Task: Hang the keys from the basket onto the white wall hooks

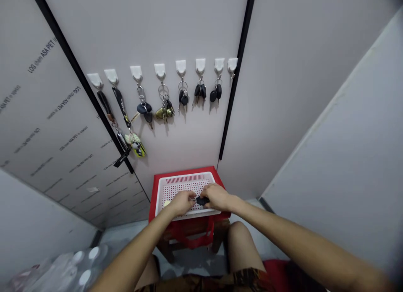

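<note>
Over a white perforated plastic basket point(160, 193), both my hands work close together. My right hand point(217, 196) is closed round a black key fob point(202, 201). Just left of it, the fingers of my left hand point(183, 203) pinch a small metal piece, perhaps a ring, at the fob's end; its exact shape is too small to tell. Beside my left wrist, a small pale yellow item point(166, 203) lies in the basket, partly covered.
The basket stands on a red cloth or bag point(153, 208) over a wooden stool point(220, 237). Along the wall ahead, white adhesive hooks point(160, 69) bear several key bunches point(183, 97); the rightmost hook point(232, 64) has none. Wrapped bottles point(83, 264) stand at the lower left.
</note>
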`<state>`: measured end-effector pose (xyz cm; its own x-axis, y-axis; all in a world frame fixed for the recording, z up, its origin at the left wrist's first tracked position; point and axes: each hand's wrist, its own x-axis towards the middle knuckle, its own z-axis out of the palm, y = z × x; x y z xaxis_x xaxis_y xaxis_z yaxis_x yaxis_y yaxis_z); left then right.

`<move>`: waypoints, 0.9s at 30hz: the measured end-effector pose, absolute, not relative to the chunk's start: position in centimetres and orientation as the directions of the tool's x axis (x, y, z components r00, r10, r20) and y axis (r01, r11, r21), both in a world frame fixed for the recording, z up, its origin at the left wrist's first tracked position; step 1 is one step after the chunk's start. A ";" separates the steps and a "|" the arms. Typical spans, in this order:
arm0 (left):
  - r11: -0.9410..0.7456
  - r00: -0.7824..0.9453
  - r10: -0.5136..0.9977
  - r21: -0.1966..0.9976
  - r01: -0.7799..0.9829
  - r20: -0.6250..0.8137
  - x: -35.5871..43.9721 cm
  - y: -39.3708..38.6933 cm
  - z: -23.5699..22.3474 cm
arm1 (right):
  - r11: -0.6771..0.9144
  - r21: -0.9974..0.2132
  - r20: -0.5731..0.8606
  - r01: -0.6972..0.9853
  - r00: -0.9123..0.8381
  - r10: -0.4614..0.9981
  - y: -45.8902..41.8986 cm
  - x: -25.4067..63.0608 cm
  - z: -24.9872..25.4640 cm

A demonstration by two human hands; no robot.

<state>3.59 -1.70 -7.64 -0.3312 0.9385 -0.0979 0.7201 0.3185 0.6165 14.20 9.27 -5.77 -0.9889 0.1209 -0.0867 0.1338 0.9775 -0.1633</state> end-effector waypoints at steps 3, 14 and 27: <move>0.331 -0.346 0.933 0.606 0.724 -0.096 4.0 -1.0 -7.9 | 0.980 -0.098 -0.141 0.175 -0.977 0.161 9.3 13.6 -5.7; 0.338 -0.403 0.905 0.807 0.484 -0.137 4.4 0.5 -7.0 | 0.611 -0.774 0.066 0.167 -0.938 0.340 11.5 13.7 -5.4; 0.132 -0.392 0.920 0.955 0.266 -0.018 4.1 1.8 0.0 | 0.801 -0.597 0.363 0.056 -0.871 0.331 12.0 14.6 1.9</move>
<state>4.13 1.78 0.03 -0.3922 0.9197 -0.0177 0.2660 0.1319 0.9549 14.65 11.98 1.90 -0.8712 0.3311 0.3625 0.0560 0.8005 -0.5967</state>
